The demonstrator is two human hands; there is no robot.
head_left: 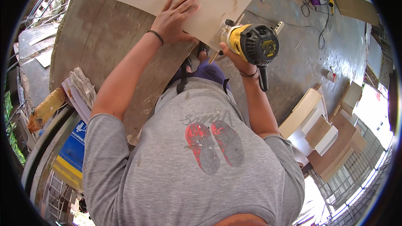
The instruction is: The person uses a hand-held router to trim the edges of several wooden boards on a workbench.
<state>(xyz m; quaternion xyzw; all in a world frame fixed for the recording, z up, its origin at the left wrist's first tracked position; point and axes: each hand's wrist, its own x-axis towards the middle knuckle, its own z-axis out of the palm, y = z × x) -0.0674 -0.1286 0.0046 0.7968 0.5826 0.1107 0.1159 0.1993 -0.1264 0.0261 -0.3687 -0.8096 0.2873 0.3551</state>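
left hand [178, 21]: laid palm down on the board, fingers extended and slightly spread, thumb out toward the near edge; nothing gripped. right hand [239, 60]: curled around the lower body of the tool, thumb visible on the near side; the remaining fingers are mostly hidden, and their exact placement cannot be told.

tool: yellow-and-black handheld power router [248, 41] with a rounded black motor cap, located at the right-hand edge of the board near its closest corner. the motor cap is tilted toward the camera; contact between the bit and the board cannot be seen. a black cable leaves the cap beside the right forearm.

workpiece: flat, pale beige sheet board [209, 2] with brown smudges, lying over a worn brown tabletop [113, 37], its near corner projecting past the tabletop's edge.

a dark thin band is noted on each wrist. the person wears a grey short-sleeved shirt [167, 142] with a red-and-grey print, and purple shorts [214, 70].

surroundings: grey, stained floor [293, 54] to the right; white-and-brown panel boxes [303, 109] at lower right; blue-and-yellow container [72, 148] at lower left.
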